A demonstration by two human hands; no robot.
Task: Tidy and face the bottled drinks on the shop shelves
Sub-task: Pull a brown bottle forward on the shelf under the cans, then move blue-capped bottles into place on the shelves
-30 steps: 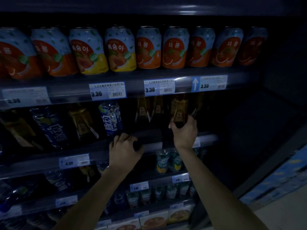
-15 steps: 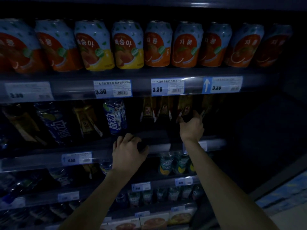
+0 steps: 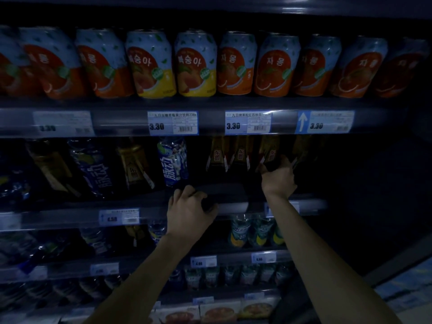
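Dim shop chiller, shelves stacked top to bottom. Top shelf: row of fruit-drink cans (image 3: 196,66) w/ Korean lettering, orange ones left and right, two yellow-bottomed ones mid. Below them the shelf edge carries price tags (image 3: 173,123) reading 3.30, plus one blue arrow tag (image 3: 302,121) pointing up, toward the right.

Second shelf is where the work is. Right hand (image 3: 278,177) reaches far in, fingers wrapped round the lower body of a dark bottle w/ gold-and-red label (image 3: 271,156); thumb on the right side of it, grip closed on the bottle. That bottle stands at the right end of a short row, two matching dark bottles (image 3: 228,157) just beside it to the left, all roughly upright, labels facing out. Further right, too dark to tell what's there.

Left hand (image 3: 190,209) sits nearer, at the front lip of the second shelf (image 3: 70,218), fingers curled over the edge, clamped on the rail itself, no bottle in it. Just above-left of it a blue bottle w/ white lettering (image 3: 173,160), tilted a bit. Left of that, more gold-labelled dark bottles and blue ones, leaning, murky.

Lower shelves: green-and-yellow bottles (image 3: 240,230) under the right forearm, small green-capped ones below, boxed items at the very bottom.
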